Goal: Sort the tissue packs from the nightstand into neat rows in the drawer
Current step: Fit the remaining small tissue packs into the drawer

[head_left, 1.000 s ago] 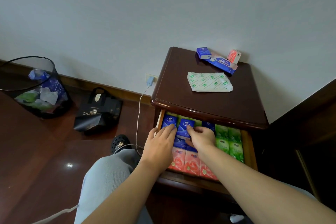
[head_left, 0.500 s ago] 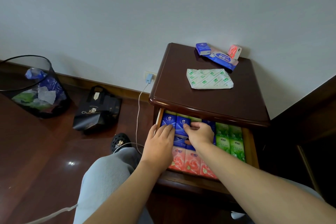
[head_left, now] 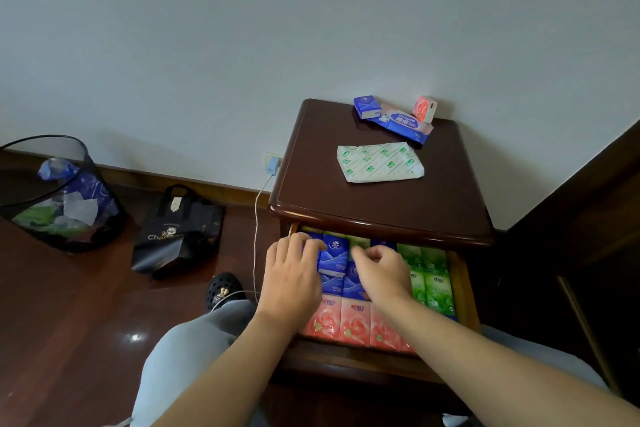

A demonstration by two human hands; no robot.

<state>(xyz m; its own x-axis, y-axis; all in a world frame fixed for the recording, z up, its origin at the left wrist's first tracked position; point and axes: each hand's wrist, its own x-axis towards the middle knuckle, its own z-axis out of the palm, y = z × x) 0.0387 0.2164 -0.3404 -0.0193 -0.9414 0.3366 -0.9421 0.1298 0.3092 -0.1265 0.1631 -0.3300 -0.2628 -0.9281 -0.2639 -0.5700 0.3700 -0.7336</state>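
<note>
Both hands down in the open drawer (head_left: 462,291) of the nightstand (head_left: 381,204), among the tissue packs. Left hand (head_left: 292,282) laid over the back-left corner, fingers bent onto a blue pack (head_left: 313,246) there — pressing or gripping, cannot tell which. Right hand (head_left: 381,272) just beside it, fingers curled down near the middle of the back row; whether pinching anything, cannot tell. Between the two hands, an upright blue pack (head_left: 334,255) showing its white logo. More blue packs (head_left: 341,284) below it, partly under the wrists. Along the front edge, a row of pink rose-printed packs (head_left: 353,322), side by side. On the right of the drawer, green packs (head_left: 433,284) in two columns.

On the surface above, at the back: a small blue pack (head_left: 366,107) touching a long blue-and-pink wipes packet (head_left: 403,123), and a pink pack (head_left: 424,108) standing on end against the wall. Nearer the front, a flat white-and-green wrapper (head_left: 380,162).

On the floor, left — a mesh wastebasket (head_left: 59,194) with crumpled wrappers, a black tote bag (head_left: 178,229), a charger cable (head_left: 256,229) from the wall socket.
</note>
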